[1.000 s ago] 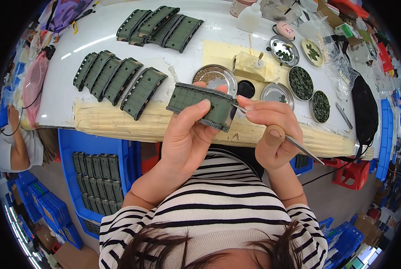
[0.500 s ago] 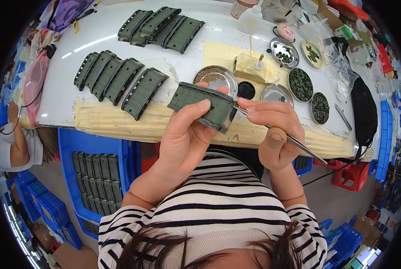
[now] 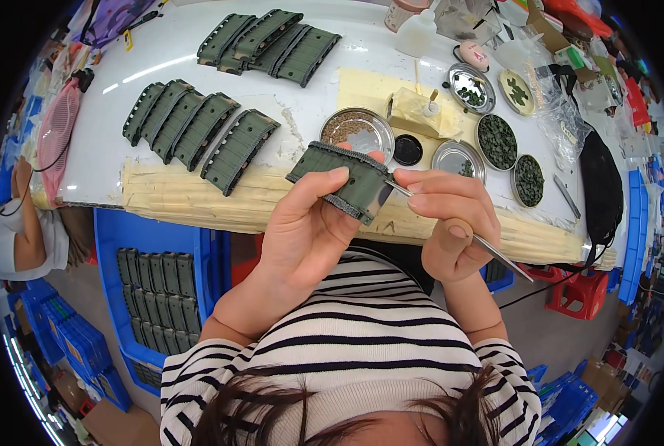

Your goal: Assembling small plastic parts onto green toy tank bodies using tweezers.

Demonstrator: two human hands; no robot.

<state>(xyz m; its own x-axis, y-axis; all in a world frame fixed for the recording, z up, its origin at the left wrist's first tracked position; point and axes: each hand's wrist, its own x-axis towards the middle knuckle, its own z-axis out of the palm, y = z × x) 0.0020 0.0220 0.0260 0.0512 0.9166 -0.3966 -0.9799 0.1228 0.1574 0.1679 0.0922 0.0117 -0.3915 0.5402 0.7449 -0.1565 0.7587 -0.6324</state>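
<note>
1. Head view looks down on two hands held up close to the person's chest, just in front of the near edge of the bench [image 3: 198,197].
2. Left hand [image 3: 302,230] is closed around a green track piece [image 3: 341,181], thumb on top, so it stays steady and tilted up where the person can see it.
3. Right hand [image 3: 443,223] is pinched on thin metal tweezers [image 3: 488,249]; their tip touches the piece's right end.
4. Past the hands, round metal dishes [image 3: 358,130] of small parts sit near, easy to reach.
5. More green track pieces [image 3: 198,134] lie in rows toward the bench's left and far edge.
6. Down left, a blue crate [image 3: 112,238] holds others.
</note>
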